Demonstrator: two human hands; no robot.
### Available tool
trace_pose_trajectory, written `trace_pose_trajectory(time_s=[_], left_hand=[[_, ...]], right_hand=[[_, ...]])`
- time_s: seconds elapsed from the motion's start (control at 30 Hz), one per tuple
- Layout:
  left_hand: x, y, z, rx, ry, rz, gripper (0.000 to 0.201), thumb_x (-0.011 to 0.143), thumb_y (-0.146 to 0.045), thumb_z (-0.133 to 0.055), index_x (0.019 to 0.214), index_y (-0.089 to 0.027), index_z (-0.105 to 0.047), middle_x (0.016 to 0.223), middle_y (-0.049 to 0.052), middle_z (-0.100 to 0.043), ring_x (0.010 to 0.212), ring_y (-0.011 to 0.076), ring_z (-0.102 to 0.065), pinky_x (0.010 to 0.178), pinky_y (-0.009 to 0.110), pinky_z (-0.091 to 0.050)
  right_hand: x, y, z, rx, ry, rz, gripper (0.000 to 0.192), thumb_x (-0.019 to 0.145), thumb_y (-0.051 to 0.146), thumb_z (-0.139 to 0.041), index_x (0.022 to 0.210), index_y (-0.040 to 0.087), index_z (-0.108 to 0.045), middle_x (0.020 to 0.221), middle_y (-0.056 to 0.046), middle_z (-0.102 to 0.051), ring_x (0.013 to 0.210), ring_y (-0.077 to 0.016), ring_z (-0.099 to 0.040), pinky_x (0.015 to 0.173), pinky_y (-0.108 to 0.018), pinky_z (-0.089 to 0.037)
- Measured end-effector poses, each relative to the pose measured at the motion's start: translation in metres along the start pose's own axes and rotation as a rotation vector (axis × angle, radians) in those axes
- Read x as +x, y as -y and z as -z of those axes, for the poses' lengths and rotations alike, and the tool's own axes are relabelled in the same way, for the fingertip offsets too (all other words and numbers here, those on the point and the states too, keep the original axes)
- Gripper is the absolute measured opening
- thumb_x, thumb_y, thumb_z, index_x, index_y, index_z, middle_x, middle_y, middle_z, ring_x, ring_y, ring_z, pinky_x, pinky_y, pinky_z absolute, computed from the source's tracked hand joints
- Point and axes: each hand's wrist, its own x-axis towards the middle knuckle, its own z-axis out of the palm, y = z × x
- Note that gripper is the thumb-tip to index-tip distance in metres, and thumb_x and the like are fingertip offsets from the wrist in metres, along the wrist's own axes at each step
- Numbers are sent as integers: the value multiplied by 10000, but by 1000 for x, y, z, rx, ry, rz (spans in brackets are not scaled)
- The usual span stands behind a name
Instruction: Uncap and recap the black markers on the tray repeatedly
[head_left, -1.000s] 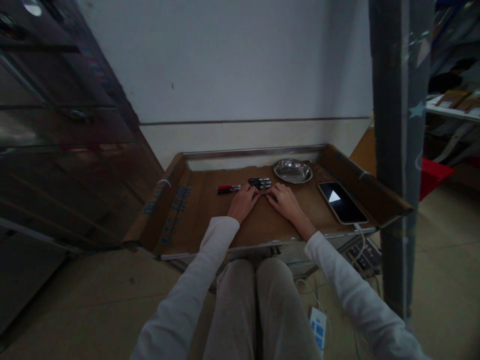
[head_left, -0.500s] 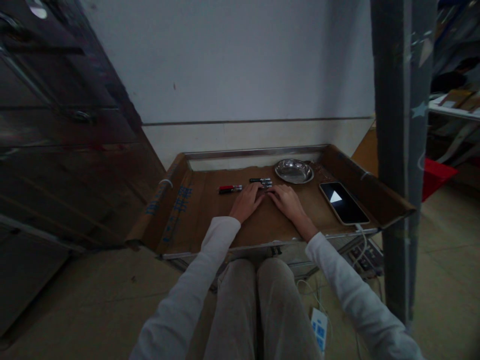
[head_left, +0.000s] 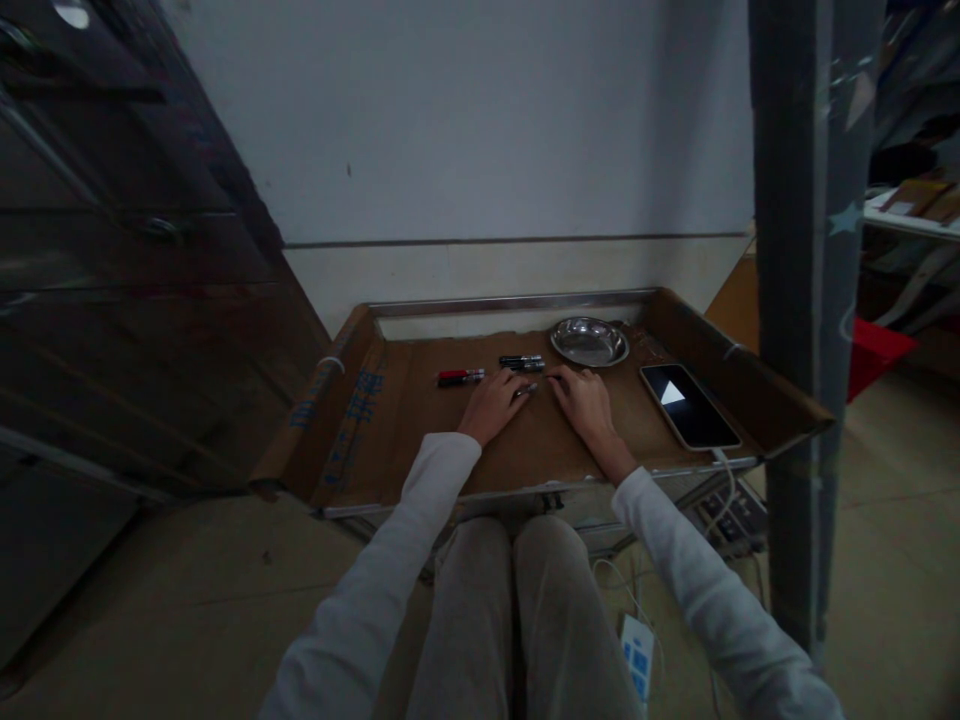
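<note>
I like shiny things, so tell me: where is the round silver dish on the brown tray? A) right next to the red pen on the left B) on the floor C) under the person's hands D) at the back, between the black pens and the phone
D: the silver dish sits near the tray's back edge, right of the black pens and left of the phone, clear of both hands.

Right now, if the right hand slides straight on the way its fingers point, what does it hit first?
Probably the metal bowl: the right hand points up the tray toward it. The black markers lie just left of that line, though depth is hard to judge.
</note>
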Motion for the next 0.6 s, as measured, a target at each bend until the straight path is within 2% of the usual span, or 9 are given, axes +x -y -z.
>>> trace_pose_trajectory(time_s=[0.4, 0.6], left_hand=[[1, -2, 5, -67, -121, 18, 222, 913, -255, -462, 1106, -212, -562, 1034, 47, -538, 980, 176, -565, 900, 318, -457], [0, -3, 6, -79, -131, 6, 231, 923, -262, -445, 1120, -209, -551, 1049, 48, -544, 998, 174, -564, 902, 306, -451]], right_hand=[[1, 7, 4, -42, -12, 73, 243, 935, 240, -407, 1055, 210, -617, 908, -66, -700, 825, -215, -561, 769, -322, -302], [0, 11, 9, 33, 34, 118, 263, 923, 214, -392, 1092, 195, -593, 927, -90, -689, 854, -222, -577, 806, -340, -343]])
